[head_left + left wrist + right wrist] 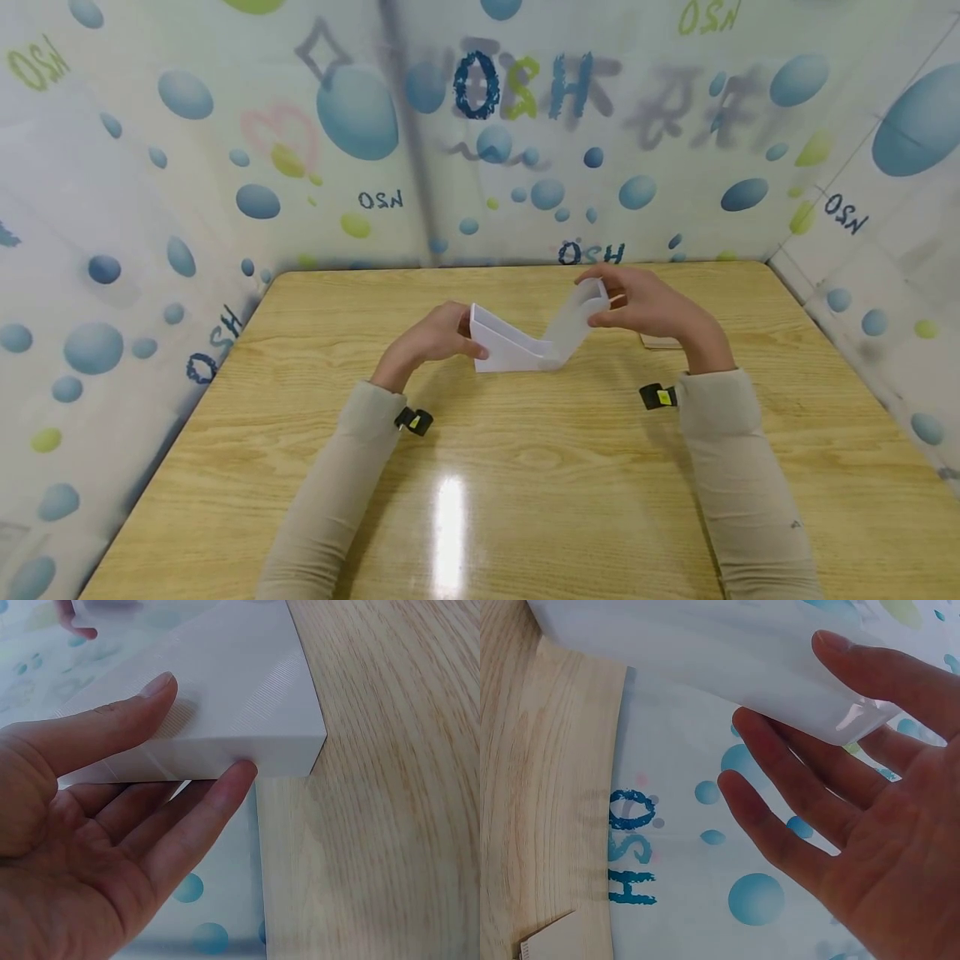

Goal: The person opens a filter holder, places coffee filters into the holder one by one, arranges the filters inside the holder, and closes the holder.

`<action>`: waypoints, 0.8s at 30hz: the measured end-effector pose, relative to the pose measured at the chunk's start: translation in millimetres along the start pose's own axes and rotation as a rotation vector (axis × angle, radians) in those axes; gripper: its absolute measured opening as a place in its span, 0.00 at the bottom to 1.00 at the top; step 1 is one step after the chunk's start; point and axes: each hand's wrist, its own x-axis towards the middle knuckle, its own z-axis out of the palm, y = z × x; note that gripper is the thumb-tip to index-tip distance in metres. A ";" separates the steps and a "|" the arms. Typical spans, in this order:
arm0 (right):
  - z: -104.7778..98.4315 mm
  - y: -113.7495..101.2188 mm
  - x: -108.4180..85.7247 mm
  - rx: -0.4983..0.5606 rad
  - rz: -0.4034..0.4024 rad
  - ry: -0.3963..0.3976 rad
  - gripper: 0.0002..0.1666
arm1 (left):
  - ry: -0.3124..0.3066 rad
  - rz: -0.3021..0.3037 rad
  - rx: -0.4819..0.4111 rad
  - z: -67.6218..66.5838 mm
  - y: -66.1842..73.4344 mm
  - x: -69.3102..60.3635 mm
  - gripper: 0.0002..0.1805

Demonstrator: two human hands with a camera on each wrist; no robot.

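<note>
A white V-shaped object has an opaque, wedge-sided part (512, 348) on the left and a translucent trough-like part (572, 321) on the right. The two meet at a low corner; I cannot tell its exact kind. My left hand (438, 333) pinches the tall left end, thumb on the near face and fingers behind. In the left wrist view, fine ribbing shows on the white face (240, 675) beside the thumb. My right hand (648, 307) holds the raised right end between thumb and fingers. The right wrist view shows the glossy translucent wall (705, 660) between them.
A wooden table (525, 467) lies under both arms. A small flat beige piece (660, 342) lies beneath the right wrist, partly hidden. Around the back and sides hangs a printed sheet (487, 208) with blue and green dots. Each wrist carries a small black camera (658, 397).
</note>
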 end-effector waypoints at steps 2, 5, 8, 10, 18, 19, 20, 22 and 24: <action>-0.8 1.1 -1.3 0.001 0.001 0.001 0.31 | 0.000 0.000 0.000 0.3 -0.6 0.1 0.22; -2.4 2.9 -3.1 -0.005 0.011 -0.002 0.31 | -0.001 -0.003 0.001 0.3 -0.6 0.0 0.22; -4.8 4.4 -3.7 -0.006 0.022 -0.003 0.31 | -0.001 -0.002 0.005 0.0 0.0 0.0 0.22; -6.4 5.2 -3.3 -0.001 0.031 -0.001 0.30 | 0.003 -0.002 0.008 -0.6 0.7 -0.1 0.22; -10.3 10.1 -4.7 -0.013 0.037 -0.002 0.26 | 0.005 -0.011 0.005 -1.2 2.7 -0.6 0.22; -10.7 10.8 -5.2 -0.012 0.036 -0.003 0.26 | 0.004 -0.011 0.007 -1.1 2.7 -0.6 0.22; -10.8 11.3 -6.0 -0.010 0.032 -0.006 0.26 | 0.003 -0.012 0.007 -1.0 2.7 -0.6 0.22; -10.8 12.5 -7.2 -0.004 0.021 -0.014 0.26 | 0.003 -0.011 0.011 -0.9 2.9 -0.9 0.22; -10.9 13.2 -8.0 -0.005 0.013 -0.016 0.25 | 0.002 -0.008 0.012 -0.4 2.7 -1.0 0.22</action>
